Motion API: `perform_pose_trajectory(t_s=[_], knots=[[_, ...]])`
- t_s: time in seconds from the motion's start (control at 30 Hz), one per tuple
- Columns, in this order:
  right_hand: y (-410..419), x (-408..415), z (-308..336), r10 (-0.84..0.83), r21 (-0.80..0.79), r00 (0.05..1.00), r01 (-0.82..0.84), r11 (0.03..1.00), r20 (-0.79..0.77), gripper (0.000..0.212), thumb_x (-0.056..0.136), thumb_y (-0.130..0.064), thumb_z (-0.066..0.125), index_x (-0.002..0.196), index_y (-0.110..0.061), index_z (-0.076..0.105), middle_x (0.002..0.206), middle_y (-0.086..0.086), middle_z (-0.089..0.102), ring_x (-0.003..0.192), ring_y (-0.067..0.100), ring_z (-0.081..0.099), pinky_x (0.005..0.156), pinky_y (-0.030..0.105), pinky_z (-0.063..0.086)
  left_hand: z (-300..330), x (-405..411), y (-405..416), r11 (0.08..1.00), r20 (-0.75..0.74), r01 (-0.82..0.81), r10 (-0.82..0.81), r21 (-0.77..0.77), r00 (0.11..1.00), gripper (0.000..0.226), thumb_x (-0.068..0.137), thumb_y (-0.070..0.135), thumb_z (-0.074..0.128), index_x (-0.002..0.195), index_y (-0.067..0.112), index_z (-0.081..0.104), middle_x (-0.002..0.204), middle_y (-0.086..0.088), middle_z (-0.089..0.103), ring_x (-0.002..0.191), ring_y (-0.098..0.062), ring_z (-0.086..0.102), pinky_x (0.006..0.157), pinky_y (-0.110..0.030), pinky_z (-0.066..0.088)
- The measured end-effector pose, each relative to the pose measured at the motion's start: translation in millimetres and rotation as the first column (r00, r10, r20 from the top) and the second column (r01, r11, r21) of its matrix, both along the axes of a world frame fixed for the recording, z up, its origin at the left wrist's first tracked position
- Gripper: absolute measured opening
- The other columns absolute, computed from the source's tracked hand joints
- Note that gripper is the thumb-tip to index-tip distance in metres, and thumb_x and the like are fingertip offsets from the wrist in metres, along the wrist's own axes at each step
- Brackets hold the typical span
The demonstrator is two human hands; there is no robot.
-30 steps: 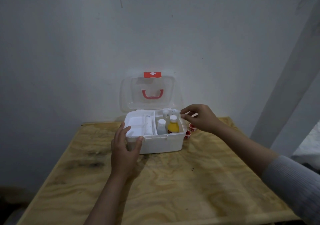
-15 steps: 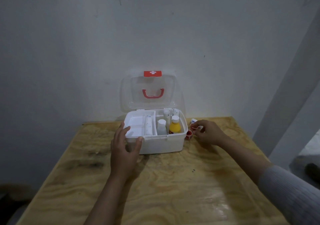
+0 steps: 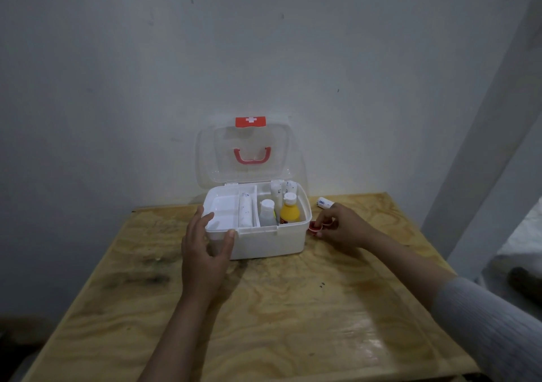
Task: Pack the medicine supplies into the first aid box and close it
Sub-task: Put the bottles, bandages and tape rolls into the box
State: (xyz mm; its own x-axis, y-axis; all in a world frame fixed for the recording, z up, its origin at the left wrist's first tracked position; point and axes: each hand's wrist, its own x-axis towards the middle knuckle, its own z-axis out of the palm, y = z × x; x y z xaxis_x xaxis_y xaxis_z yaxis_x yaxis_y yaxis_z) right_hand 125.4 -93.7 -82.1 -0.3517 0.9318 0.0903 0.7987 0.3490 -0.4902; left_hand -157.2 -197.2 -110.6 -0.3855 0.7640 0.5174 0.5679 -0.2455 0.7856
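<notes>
Plywood table (image 3: pixel 264 308): pale wood with dark smudges toward the left; it fills the near half of the view and meets a grey wall at its far edge.
First aid box (image 3: pixel 272 240): white plastic, standing at the far middle of the table, close to the wall, open.
Lid (image 3: pixel 246 152): clear, tipped up and back at the far side, with a red handle (image 3: pixel 252 157) and a red latch (image 3: pixel 250 121) bearing a white cross at its top edge.
Left compartments: shallow white tray sections, with one white roll (image 3: pixel 245 213) lying lengthwise along the divider.
Right compartment: a white-capped clear bottle (image 3: pixel 267 213) stands upright beside a yellow bottle (image 3: pixel 289 213) with a white cap; white tubes (image 3: pixel 283 189) stand behind them at the far side.
Left hand (image 3: pixel 205 252): spread against the near left corner of the box, thumb on the front rim, fingers on the left side; it braces the box without lifting it.
Right hand (image 3: pixel 341 229): down on the table just right of the box, fingers curled around small red round items (image 3: pixel 315 228); one sits at the fingertips, touching or nearly touching the box wall. Whether the fingers actually pinch it I cannot tell.
Small white roll (image 3: pixel 324 203): lies loose on the table beyond the right hand, near the far right of the box.
Sleeve (image 3: pixel 492 331): grey ribbed knit on the right forearm, at the near right edge.
</notes>
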Motion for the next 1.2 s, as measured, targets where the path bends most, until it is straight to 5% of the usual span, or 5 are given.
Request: perform_pose_trajectory(t_s=[0.2, 0.5, 0.73, 1.03, 1.2], knots=[[-4.2, 0.9, 4.4, -0.014, -0.014, 0.998, 0.015, 1.000, 0.063, 0.023, 0.072, -0.023, 0.078, 0.090, -0.012, 0.070, 0.082, -0.009, 0.055, 0.069, 0.000, 0.049, 0.059, 0.011, 0.036, -1.0, -0.1, 0.4, 1.000, 0.009, 0.004, -0.004, 0.008, 1.000, 0.049, 0.083, 0.036, 0.065, 0.128, 0.024, 0.048, 0.149, 0.005, 0.037, 0.134, -0.013, 0.034, 0.096, -0.028, 0.037], [-13.1, 5.4, 13.8, -0.042, 0.002, 0.994, 0.042, 0.999, 0.097, 0.020, 0.075, -0.029, 0.075, 0.089, -0.016, 0.071, 0.093, 0.007, 0.066, 0.083, 0.019, 0.060, 0.078, 0.037, 0.054, 1.7, -0.3, -1.1, 1.000, 0.032, 0.010, -0.009, -0.014, 0.999, 0.048, 0.082, 0.043, 0.063, 0.126, 0.029, 0.048, 0.150, 0.008, 0.036, 0.131, -0.007, 0.031, 0.097, -0.033, 0.040], [-29.9, 5.5, 76.9, -0.055, 0.191, 0.998, 0.059, 0.980, -0.025, 0.017, 0.075, -0.026, 0.076, 0.089, -0.019, 0.070, 0.092, 0.006, 0.059, 0.077, 0.016, 0.060, 0.066, 0.022, 0.046, -0.4, -1.8, 0.1, 1.000, 0.026, 0.010, -0.010, -0.019, 1.000, 0.047, 0.082, 0.040, 0.065, 0.125, 0.030, 0.048, 0.149, 0.010, 0.036, 0.133, -0.011, 0.033, 0.097, -0.034, 0.042], [-47.5, -97.1, 132.4, 0.205, 0.262, 0.977, -0.182, 0.948, -0.063, 0.022, 0.075, -0.029, 0.075, 0.093, -0.018, 0.069, 0.093, 0.002, 0.059, 0.075, 0.009, 0.057, 0.062, 0.012, 0.046, 9.0, -2.0, -2.3, 0.994, 0.056, 0.007, -0.001, -0.108, 0.998, 0.063, 0.080, 0.045, 0.065, 0.136, 0.030, 0.041, 0.150, 0.006, 0.036, 0.133, -0.017, 0.037, 0.097, -0.038, 0.043], [-38.6, -154.7, 113.8, 0.303, 0.227, 0.952, -0.305, 0.925, 0.043, 0.021, 0.076, -0.024, 0.073, 0.093, -0.011, 0.072, 0.094, 0.007, 0.069, 0.080, 0.016, 0.062, 0.075, 0.029, 0.056, 15.6, -17.4, -0.5, 0.990, 0.037, 0.031, -0.026, -0.141, 0.999, 0.066, 0.077, 0.062, 0.058, 0.135, 0.037, 0.040, 0.140, 0.006, 0.047, 0.125, -0.018, 0.046, 0.092, -0.043, 0.051]])
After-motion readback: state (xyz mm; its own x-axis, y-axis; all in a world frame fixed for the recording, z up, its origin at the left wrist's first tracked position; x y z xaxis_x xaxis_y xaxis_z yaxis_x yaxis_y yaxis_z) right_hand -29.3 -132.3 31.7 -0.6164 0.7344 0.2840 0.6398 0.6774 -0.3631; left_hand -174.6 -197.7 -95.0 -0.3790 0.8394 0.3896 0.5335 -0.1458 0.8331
